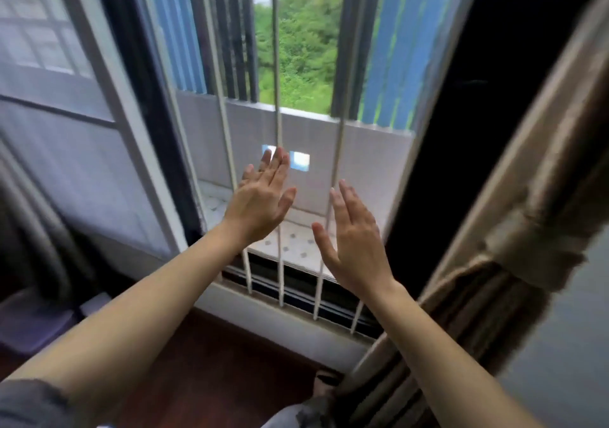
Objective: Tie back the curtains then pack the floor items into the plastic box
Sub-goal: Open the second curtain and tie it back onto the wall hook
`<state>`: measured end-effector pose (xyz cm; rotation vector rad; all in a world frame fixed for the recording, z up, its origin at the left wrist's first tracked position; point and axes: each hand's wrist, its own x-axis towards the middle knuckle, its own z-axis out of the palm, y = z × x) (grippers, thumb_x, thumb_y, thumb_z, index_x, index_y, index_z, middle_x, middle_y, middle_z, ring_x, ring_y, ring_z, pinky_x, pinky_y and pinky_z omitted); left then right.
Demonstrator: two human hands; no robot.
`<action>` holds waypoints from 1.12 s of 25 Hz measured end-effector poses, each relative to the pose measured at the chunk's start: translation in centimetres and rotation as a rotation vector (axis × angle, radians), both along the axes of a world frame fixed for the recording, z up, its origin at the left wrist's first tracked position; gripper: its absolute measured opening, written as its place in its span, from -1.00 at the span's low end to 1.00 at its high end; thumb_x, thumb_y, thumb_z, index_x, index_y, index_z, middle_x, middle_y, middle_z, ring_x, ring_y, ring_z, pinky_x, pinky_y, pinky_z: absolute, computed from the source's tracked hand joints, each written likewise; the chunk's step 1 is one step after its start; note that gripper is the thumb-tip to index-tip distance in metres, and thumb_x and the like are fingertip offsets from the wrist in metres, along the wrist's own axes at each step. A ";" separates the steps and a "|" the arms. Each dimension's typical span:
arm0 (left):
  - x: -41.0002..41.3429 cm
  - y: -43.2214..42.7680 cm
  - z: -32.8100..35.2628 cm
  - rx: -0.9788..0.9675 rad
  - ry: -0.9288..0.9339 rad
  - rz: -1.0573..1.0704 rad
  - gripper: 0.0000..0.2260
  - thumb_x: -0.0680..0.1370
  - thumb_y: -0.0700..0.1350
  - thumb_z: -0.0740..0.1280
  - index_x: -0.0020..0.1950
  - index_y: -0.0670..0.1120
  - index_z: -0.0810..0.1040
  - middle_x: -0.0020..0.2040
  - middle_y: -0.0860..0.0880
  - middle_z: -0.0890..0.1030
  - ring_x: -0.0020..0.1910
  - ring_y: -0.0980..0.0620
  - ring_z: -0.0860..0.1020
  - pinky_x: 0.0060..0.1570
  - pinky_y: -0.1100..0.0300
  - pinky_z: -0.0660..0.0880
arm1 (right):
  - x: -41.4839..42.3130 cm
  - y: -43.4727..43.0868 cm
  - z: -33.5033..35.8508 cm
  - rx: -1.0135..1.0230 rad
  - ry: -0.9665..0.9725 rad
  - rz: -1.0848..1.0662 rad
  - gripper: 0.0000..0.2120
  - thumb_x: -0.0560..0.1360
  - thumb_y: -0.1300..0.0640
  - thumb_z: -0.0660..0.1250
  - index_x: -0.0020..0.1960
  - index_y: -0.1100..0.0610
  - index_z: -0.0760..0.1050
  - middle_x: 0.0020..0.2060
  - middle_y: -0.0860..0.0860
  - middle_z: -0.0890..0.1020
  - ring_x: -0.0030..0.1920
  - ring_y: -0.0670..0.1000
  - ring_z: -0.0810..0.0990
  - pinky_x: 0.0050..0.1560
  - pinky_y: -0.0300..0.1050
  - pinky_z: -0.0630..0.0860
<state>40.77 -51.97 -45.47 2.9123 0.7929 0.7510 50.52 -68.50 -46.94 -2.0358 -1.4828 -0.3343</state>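
Both my arms reach out in front of a barred window. My left hand [262,198] is raised with straight, spread fingers and holds nothing. My right hand [354,235] is beside it, also flat and empty, palm facing left. A brown curtain [487,282] hangs at the right, gathered by a band [527,240] of the same cloth about halfway down. A grey curtain [36,230] hangs blurred at the far left edge. Neither hand touches a curtain.
White window bars [278,124] stand right behind my hands, with a tiled balcony ledge [293,243] and trees beyond. A purple box [36,325] sits on the dark wooden floor [214,368] at the lower left. A dark item [324,383] lies by the brown curtain's foot.
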 end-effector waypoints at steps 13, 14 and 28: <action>-20.2 15.8 10.4 -0.074 0.145 0.548 -0.27 0.45 0.18 -0.26 0.53 -0.19 -0.03 0.56 -0.13 -0.02 0.54 -0.06 -0.03 0.47 -0.03 -0.02 | -11.8 23.4 10.7 -0.180 -0.056 0.582 -0.34 0.54 0.13 0.13 0.53 0.21 -0.10 0.54 0.11 -0.10 0.53 0.04 -0.17 0.53 0.00 -0.14; -22.2 16.9 10.3 -0.062 0.151 0.592 -0.28 0.46 0.17 -0.24 0.53 -0.20 0.01 0.55 -0.15 0.02 0.54 -0.08 0.01 0.47 -0.04 0.01 | -13.4 25.4 10.6 -0.166 -0.062 0.614 -0.34 0.53 0.14 0.16 0.52 0.22 -0.07 0.54 0.11 -0.08 0.53 0.06 -0.14 0.53 -0.01 -0.13; -51.4 37.1 9.1 -0.178 0.150 0.982 -0.48 0.64 0.01 0.01 0.54 -0.14 -0.04 0.57 -0.07 -0.01 0.54 0.01 -0.06 0.48 0.04 -0.03 | -42.7 54.2 7.7 -0.325 -0.089 0.876 -0.32 0.53 0.04 0.18 0.52 0.26 -0.04 0.53 0.22 0.00 0.53 0.17 -0.05 0.51 0.11 0.03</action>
